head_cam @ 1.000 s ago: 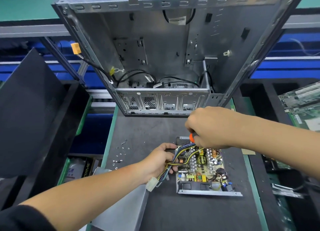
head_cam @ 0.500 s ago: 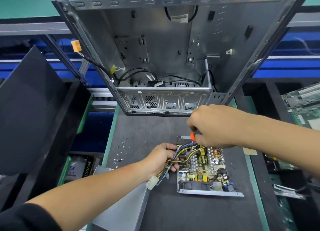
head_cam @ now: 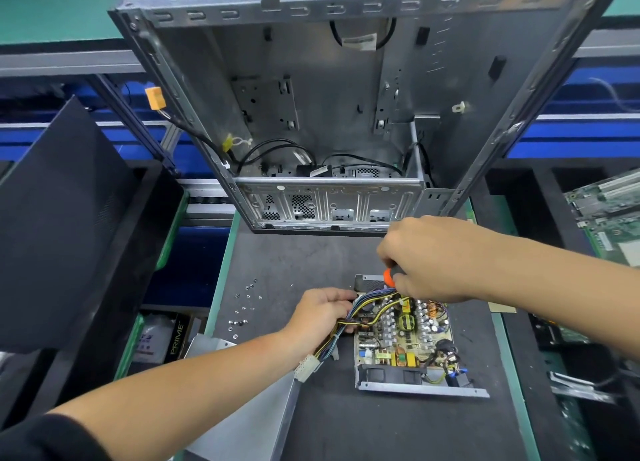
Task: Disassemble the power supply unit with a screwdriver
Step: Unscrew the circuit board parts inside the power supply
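1. One power supply unit (head_cam: pixel 408 343), cover off, lies flat on the dark surface (head_cam: pixel 311 263), near its middle, just in front of the case.
2. One circuit board (head_cam: pixel 405 336) sits in the unit's metal tray; coils, capacitors and heat sinks crowd it, too many and too small to count.
3. Two hands in view. Left hand (head_cam: pixel 320 310): grip closed around the wire bundle (head_cam: pixel 353 317) at the unit's left edge; wires are yellow, black and blue.
4. One white connector (head_cam: pixel 306 367) hangs at the end of the bundle, below the left wrist.
5. Right hand (head_cam: pixel 426 256): grip wrapped around one screwdriver (head_cam: pixel 390 276), orange and black handle showing. It points down at the unit's far left corner. Tip hidden behind the wires; contact with a screw cannot be told.
6. One empty computer case (head_cam: pixel 329 107) stands open at the far side of the surface, several black cables loose inside.
7. One orange connector (head_cam: pixel 154 97) hangs off the case's left side on a black cable.
8. Loose screws (head_cam: pixel 244 308) scattered on the surface left of the unit, roughly a dozen; exact count not readable.
9. One grey metal cover (head_cam: pixel 249 422) lies at the near left edge of the surface, under the left forearm.
10. One black bin (head_cam: pixel 69 225) to the left.
11. Green boards (head_cam: pixel 609 214) at the right edge, at least one; the number is unclear.
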Available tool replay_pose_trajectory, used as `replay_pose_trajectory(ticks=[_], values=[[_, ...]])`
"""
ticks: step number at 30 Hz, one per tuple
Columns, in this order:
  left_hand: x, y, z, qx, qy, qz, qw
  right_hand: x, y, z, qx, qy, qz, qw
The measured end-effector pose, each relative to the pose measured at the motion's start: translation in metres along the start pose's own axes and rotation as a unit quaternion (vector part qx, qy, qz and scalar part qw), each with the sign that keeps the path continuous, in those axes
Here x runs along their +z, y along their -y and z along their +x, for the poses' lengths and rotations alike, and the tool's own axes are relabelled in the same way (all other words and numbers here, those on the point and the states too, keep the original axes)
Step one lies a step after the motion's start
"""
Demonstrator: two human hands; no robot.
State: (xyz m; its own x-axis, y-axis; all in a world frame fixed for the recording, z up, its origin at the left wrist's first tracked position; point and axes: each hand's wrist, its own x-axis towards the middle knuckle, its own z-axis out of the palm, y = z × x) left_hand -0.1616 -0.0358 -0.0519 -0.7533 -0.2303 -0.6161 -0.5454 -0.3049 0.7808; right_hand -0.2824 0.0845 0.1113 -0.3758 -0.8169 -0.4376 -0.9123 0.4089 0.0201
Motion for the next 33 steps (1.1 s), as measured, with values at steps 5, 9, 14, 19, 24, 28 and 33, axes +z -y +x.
replay_pose_trajectory(ticks=[5,9,14,19,24,28,33], values=[[-0.001,-0.003,0.002,-0.008,-0.008,0.042,0.999,0.001,0.000,0.001,-0.001,-0.002,-0.002,1.000],[0.002,-0.004,0.002,-0.033,-0.007,-0.003,0.999,0.002,0.001,0.000,-0.004,-0.001,-0.003,1.000],[0.001,-0.004,0.000,-0.054,0.016,-0.040,0.998,0.001,0.001,0.001,-0.001,-0.001,-0.001,1.000],[0.002,-0.006,0.001,-0.064,0.026,-0.031,0.997,0.002,0.003,-0.001,0.009,-0.006,0.017,1.000],[0.002,-0.010,0.004,-0.072,0.034,-0.010,0.997,0.002,0.003,-0.005,0.015,-0.022,0.037,0.999],[0.004,-0.012,0.006,-0.079,0.037,-0.002,0.996,0.003,0.003,-0.004,0.018,-0.031,0.043,0.998],[0.006,-0.015,0.008,-0.075,0.009,0.034,0.997,0.004,0.002,-0.005,0.029,-0.017,0.052,0.998]])
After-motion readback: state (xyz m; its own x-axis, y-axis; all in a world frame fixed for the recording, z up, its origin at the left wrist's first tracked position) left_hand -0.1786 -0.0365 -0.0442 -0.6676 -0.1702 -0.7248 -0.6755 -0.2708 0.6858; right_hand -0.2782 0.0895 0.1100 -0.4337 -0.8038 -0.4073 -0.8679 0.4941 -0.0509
